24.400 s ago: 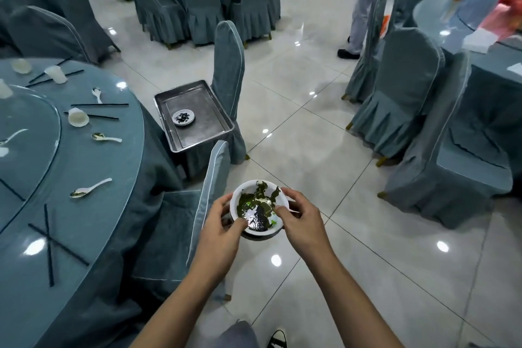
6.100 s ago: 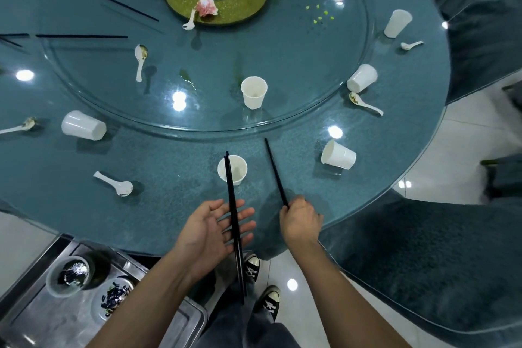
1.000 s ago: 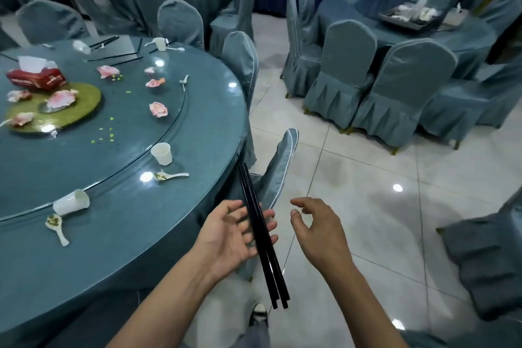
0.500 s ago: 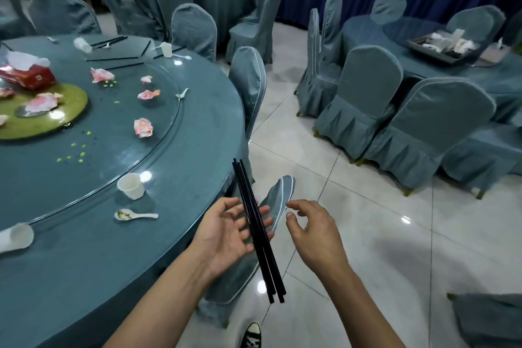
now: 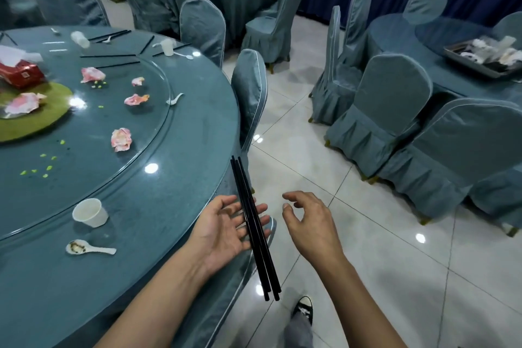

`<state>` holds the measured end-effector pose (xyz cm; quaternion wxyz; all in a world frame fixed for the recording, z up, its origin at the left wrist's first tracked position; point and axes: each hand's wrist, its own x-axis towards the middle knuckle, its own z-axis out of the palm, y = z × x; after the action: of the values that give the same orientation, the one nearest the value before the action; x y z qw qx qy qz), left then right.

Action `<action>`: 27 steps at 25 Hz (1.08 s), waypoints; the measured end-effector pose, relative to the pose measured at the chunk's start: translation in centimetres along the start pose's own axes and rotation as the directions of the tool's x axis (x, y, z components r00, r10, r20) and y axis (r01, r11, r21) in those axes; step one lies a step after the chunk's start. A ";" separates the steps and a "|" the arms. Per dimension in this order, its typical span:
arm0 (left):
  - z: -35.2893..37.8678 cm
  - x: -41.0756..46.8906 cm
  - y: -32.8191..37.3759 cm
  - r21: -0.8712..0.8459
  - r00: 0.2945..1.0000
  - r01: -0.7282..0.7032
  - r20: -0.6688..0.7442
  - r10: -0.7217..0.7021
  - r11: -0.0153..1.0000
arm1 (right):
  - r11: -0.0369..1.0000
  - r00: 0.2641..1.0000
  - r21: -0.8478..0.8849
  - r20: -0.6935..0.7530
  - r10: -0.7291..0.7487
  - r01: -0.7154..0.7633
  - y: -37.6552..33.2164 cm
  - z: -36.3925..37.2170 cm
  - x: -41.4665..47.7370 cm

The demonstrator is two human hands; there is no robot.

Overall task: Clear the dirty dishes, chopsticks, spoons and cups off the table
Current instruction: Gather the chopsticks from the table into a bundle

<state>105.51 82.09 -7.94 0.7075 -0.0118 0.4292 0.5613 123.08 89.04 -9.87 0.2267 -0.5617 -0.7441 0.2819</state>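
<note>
A round table (image 5: pixel 158 234) with a glass turntable fills the left. Two covered chairs stand against its right edge, one (image 5: pixel 250 93) just beyond the hands and one (image 5: pixel 202 25) farther back. The back of a third shows below the hands. More chairs and a second table lie right across the tiled floor. On that table is a metal tray (image 5: pixel 477 65) of dishes.

The left hand (image 5: pixel 228 229) lies palm up over the table's near right edge, fingers straight and spread. A bundle of black chopsticks (image 5: pixel 254 223) rests across those fingers, its tips pointing away. There are at least three sticks, but the exact count is unclear. The right hand (image 5: pixel 310 223) hovers just beside it over the floor, fingers loosely curled and holding nothing. The two hands are apart.

Three cups are on the table:
- one cup (image 5: pixel 90 212) tipped on its side near the near edge
- one cup (image 5: pixel 167 46) upright at the far edge
- one cup (image 5: pixel 80 38) lying down at the far edge

Three spoons are plain:
- one spoon (image 5: pixel 89 247) in front of the near cup
- one spoon (image 5: pixel 175 99) at the turntable's right rim
- one spoon (image 5: pixel 185 56) by the far upright cup

Several loose sticks (image 5: pixel 110 56) lie at the far edge, too blurred to count. Five crumpled pink napkins (image 5: pixel 121 139) are scattered, one of them on a green disc (image 5: pixel 42 121). A red box (image 5: pixel 19 73) sits behind the disc.
</note>
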 end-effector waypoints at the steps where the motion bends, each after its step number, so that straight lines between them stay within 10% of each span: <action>1: 1.1 1.4 0.2 -0.011 1.000 -0.010 -0.012 0.010 1.000 | 1.000 1.000 0.001 0.016 -0.013 0.013 0.8 -0.4 1.8; 27: 21.8 33.2 10.8 -0.165 0.964 -0.211 -0.200 0.177 0.963 | 0.967 0.940 0.053 0.223 -0.257 0.251 12.0 -7.5 44.5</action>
<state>109.83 123.02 -9.77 0.6022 -0.0867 0.4377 0.6620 124.63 135.71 -11.44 0.1806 -0.4223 -0.8280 0.3217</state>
